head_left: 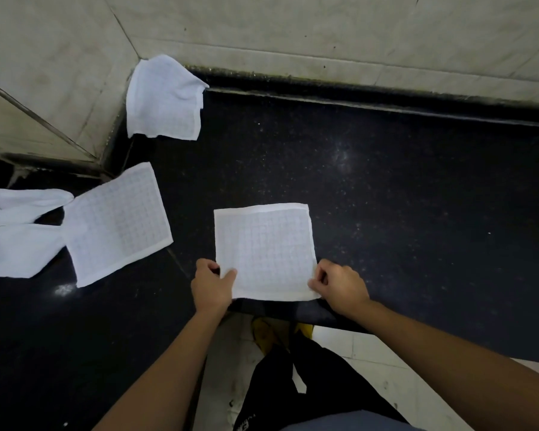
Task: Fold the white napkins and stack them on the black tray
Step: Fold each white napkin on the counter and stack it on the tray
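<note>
We find a white napkin (265,251) spread flat on a black speckled stone counter (402,213), its near hem lying almost at the counter's front edge. The cloth is square, with a faint woven grid across its face and a plain hemmed border on all four sides. The left hand (211,286) pinches the near-left corner, thumb on top of the fabric and fingers curled beneath; the right hand (339,286) pinches the near-right corner in the same manner, knuckles bent. Both forearms are bare. To the left lies a second flat napkin (117,223) of the same grid weave, turned at an angle and well apart from the held one. Touching its left edge sits a crumpled pile of white cloth (19,231), smooth and bunched (we cannot tell how many pieces it holds). A further napkin (164,99), loosely folded and creased, rests at the back corner, propped partly against the pale tiled wall (324,32). We see no separate tray standing apart from the dark counter surface, and cannot tell whether any part of that surface is one. The counter is polished, flecked with light specks, and bounded at the rear by a grimy dark seam along the wall. To the right of the held napkin the counter lies open and wide. Below the front edge we note pale floor tiles (371,362), dark trousers (293,384) and yellow footwear (263,334).
</note>
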Motion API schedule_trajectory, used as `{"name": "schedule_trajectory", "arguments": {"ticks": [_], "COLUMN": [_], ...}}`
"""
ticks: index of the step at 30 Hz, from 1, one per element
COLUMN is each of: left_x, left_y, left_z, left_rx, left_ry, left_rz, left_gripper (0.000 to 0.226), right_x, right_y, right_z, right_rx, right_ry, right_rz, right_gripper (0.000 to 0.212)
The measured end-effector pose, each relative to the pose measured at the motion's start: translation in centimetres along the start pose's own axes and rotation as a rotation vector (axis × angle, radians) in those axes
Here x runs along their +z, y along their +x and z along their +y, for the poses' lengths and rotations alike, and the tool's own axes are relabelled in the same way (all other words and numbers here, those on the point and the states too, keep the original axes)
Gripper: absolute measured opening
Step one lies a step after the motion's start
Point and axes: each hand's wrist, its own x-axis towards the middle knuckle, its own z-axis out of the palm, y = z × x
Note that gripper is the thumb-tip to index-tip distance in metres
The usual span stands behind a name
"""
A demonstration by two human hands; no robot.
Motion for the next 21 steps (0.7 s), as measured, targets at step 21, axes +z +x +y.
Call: {"name": "schedule_trajectory", "arguments": {"ticks": [21], "left_x": [-0.4], "left_y": [-2.3], "left_z": [-4.7], "left_rx": [1.023], "left_ry": [0.776], "left_rz": [-0.253], "left_gripper": [0.021], "right_x": [-1.5], "right_y": [-2.9], "right_z": [1.5], "right_rx": [-0.298], "right_ry": [-0.121], "right_rz": [-0.058], "right_gripper": [0.018]}}
